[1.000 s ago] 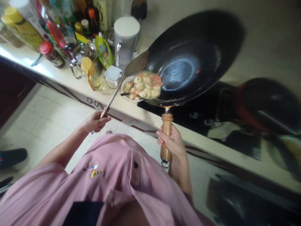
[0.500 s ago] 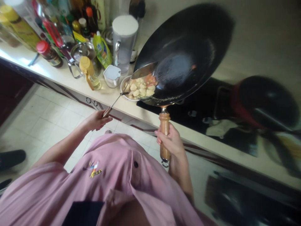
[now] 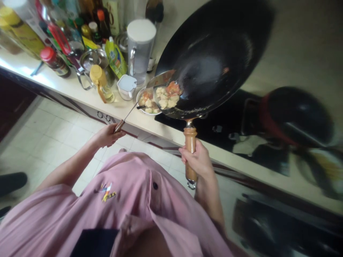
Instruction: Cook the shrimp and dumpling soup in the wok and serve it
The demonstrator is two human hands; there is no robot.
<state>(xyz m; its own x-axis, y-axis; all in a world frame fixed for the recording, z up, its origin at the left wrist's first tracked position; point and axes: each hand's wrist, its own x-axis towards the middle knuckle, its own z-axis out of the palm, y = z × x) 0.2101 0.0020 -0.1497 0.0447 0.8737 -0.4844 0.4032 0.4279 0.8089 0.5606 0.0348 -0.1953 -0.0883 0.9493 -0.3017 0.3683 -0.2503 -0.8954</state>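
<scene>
My right hand [image 3: 197, 157] is wrapped round the wooden handle of a large black wok [image 3: 214, 60], which is tilted with its left rim over a white bowl [image 3: 153, 113]. My left hand [image 3: 109, 135] grips the wooden handle of a metal spatula [image 3: 162, 79], whose blade is at the wok's lower left edge. Pale chunks of food with red pieces [image 3: 168, 97] lie at that edge of the wok. Similar food [image 3: 147, 100] is in the bowl, and a dark utensil end [image 3: 141, 106] sticks out over its rim.
Left of the bowl stand a lidded white container [image 3: 127, 87], an oil bottle with a yellow top [image 3: 99, 84], a clear pitcher [image 3: 140, 50] and several bottles. On the right are a black cooktop [image 3: 225, 123], a red pan [image 3: 297, 114] and a cloth [image 3: 250, 142].
The wok has shifted slightly right and up. Food that bridged wok and bowl has parted, showing more of the bowl's contents. My left hand has moved a little left with the spatula.
</scene>
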